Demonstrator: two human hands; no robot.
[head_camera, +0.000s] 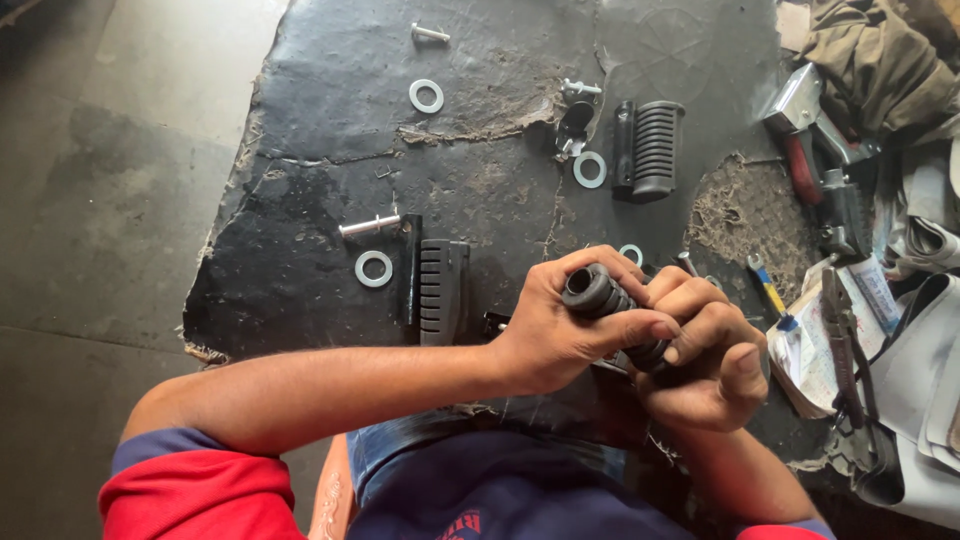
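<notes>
Both hands grip one black ribbed rubber footrest (600, 295) above the near edge of a worn black mat (480, 180). My left hand (560, 325) wraps its upper end, thumb laid along it. My right hand (705, 355) clasps the lower end, which is hidden in the fingers. On the mat lie two more black footrests, one (443, 290) left of my hands and one (650, 150) farther back. Silver washers (373, 268) (427, 96) (589, 169) and bolts (368, 226) (430, 33) are scattered around them.
A small bracket with a bolt (575, 125) lies mid-mat. To the right sit a metal tool with a red handle (805, 140), pliers (845, 345), a small blue-handled wrench (768, 290), papers (880, 300) and crumpled cloth (870, 50). Grey concrete floor (100, 200) lies left.
</notes>
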